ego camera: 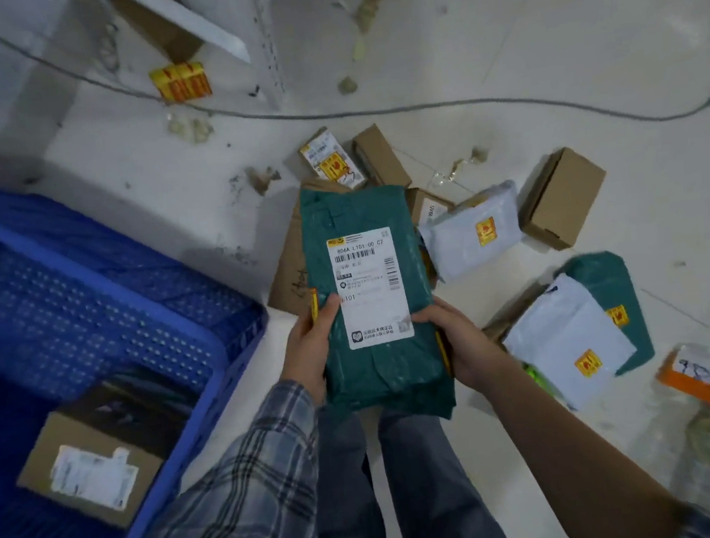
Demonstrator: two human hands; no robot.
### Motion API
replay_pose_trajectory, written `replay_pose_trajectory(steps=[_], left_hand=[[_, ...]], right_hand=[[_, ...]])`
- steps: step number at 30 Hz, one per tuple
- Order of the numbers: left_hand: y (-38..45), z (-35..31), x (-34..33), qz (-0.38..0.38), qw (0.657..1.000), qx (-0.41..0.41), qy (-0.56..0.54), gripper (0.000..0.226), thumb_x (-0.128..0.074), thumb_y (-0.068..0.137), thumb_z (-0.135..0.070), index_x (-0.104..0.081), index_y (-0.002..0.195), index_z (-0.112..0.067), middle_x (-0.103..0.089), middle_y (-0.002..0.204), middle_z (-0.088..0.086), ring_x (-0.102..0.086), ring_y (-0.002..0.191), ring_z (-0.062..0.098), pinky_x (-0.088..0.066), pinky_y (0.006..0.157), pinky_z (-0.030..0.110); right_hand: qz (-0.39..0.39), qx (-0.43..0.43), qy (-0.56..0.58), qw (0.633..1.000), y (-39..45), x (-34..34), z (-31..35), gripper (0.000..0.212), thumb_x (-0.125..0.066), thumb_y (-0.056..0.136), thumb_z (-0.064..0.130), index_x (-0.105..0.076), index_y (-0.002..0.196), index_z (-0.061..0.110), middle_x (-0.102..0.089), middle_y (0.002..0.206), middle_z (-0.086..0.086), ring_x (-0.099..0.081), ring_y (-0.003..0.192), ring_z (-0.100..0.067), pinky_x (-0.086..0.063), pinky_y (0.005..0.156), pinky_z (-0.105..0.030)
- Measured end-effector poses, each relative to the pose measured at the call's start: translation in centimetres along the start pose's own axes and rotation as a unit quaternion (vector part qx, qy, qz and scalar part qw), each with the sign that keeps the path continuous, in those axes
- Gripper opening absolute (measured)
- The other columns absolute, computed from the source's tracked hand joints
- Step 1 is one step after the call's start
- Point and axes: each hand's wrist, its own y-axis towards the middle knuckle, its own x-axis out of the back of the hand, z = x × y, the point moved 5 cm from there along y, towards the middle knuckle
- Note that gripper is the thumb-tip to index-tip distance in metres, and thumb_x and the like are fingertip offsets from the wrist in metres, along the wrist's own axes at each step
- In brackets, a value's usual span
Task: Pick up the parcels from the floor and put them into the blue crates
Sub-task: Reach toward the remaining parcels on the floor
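With both the left hand (309, 350) and right hand (456, 341) clasping the green parcel (374, 302) by its sides above the floor, best swing it left, level, over the blue crate (202, 343) beside its 1 box (88, 469)

The floor (540, 48) is pale grey-white, smooth and scuffed, with faint joint lines running across it. Dirty smears and scraps of litter (191, 126) dot it toward its far edge. A thin grey cable (370, 112) snakes over the floor from the far left corner to the right edge. At the far left stands a grey-white metal frame (260, 36), its legs on the floor. The light is dim, cool and even.
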Motion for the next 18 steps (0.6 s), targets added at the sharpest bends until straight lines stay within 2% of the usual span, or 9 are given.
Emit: replay_pose_trajectory(steps=[2, 4, 6, 9, 12, 14, 18], left_hand=[[-1.0, -0.9, 1.2, -0.024, 0.999, -0.017, -0.032, 0.018, -0.058, 0.092, -0.03, -0.065, 0.107, -0.023, -0.072, 0.09, -0.005, -0.071, 0.076, 0.012, -0.057, 0.059, 0.025], [-1.9, -2.2, 2.7, -0.045, 0.997, -0.036, -0.058, 0.021, -0.058, 0.092, -0.031, -0.065, 0.11, -0.022, -0.072, 0.094, -0.003, -0.07, 0.083, 0.015, -0.055, 0.064, 0.028], [-2.8, -3.5, 4.6, -0.058, 0.994, -0.064, -0.074, 0.024, -0.058, 0.091, -0.032, -0.065, 0.113, -0.023, -0.072, 0.1, -0.002, -0.069, 0.089, 0.016, -0.054, 0.066, 0.028], [-4.3, -5.2, 8.4, -0.076, 0.987, -0.1, -0.101, 0.018, -0.058, 0.092, -0.03, -0.067, 0.106, -0.026, -0.073, 0.101, -0.005, -0.069, 0.089, 0.014, -0.053, 0.07, 0.029], [-5.3, -6.1, 13.0, -0.094, 0.982, -0.123, -0.107, 0.013, -0.058, 0.092, -0.026, -0.069, 0.099, -0.025, -0.072, 0.103, -0.003, -0.067, 0.095, 0.016, -0.052, 0.083, 0.033], [-5.7, -5.7, 16.7, -0.124, 0.975, -0.125, -0.135, 0.012, -0.058, 0.092, -0.025, -0.07, 0.093, -0.024, -0.073, 0.099, -0.003, -0.068, 0.095, 0.018, -0.052, 0.088, 0.037], [-5.6, -3.5, 23.6, -0.158, 0.959, -0.092, -0.215, 0.017, -0.053, 0.095, -0.025, -0.069, 0.094, -0.021, -0.072, 0.102, 0.002, -0.068, 0.091, 0.02, -0.052, 0.084, 0.038]], right_hand=[[0.021, -0.008, -0.036, 0.999, -0.4, -2.0, 1.1, 0.028, -0.054, 0.084, 0.004, -0.063, 0.106, 0.017, -0.075, 0.093, -0.004, -0.071, 0.082, -0.02, -0.057, 0.069, -0.031], [0.044, -0.014, -0.063, 0.997, -0.6, -4.4, 2.2, 0.035, -0.059, 0.078, 0.009, -0.063, 0.111, 0.018, -0.073, 0.103, -0.007, -0.069, 0.091, -0.024, -0.056, 0.077, -0.035], [0.072, -0.021, -0.084, 0.994, -0.6, -7.0, 2.8, 0.036, -0.057, 0.082, 0.008, -0.062, 0.116, 0.019, -0.071, 0.108, -0.007, -0.068, 0.094, -0.024, -0.054, 0.08, -0.036], [0.108, -0.028, -0.123, 0.986, -0.6, -11.3, 3.1, 0.027, -0.05, 0.088, 0.004, -0.064, 0.106, 0.019, -0.073, 0.098, -0.002, -0.069, 0.086, -0.018, -0.054, 0.076, -0.032], [0.13, -0.037, -0.177, 0.975, -0.1, -15.7, 2.1, 0.023, -0.05, 0.088, 0.005, -0.064, 0.101, 0.017, -0.072, 0.097, -0.002, -0.068, 0.087, -0.017, -0.053, 0.078, -0.03], [0.156, -0.039, -0.217, 0.963, 0.4, -18.8, 0.5, 0.023, -0.051, 0.088, 0.006, -0.064, 0.104, 0.016, -0.072, 0.099, -0.001, -0.067, 0.092, -0.017, -0.053, 0.081, -0.03], [0.203, -0.055, -0.317, 0.925, 1.6, -24.1, -4.0, 0.037, -0.06, 0.087, 0.015, -0.058, 0.123, 0.022, -0.068, 0.117, 0.003, -0.062, 0.11, -0.017, -0.048, 0.096, -0.034]])
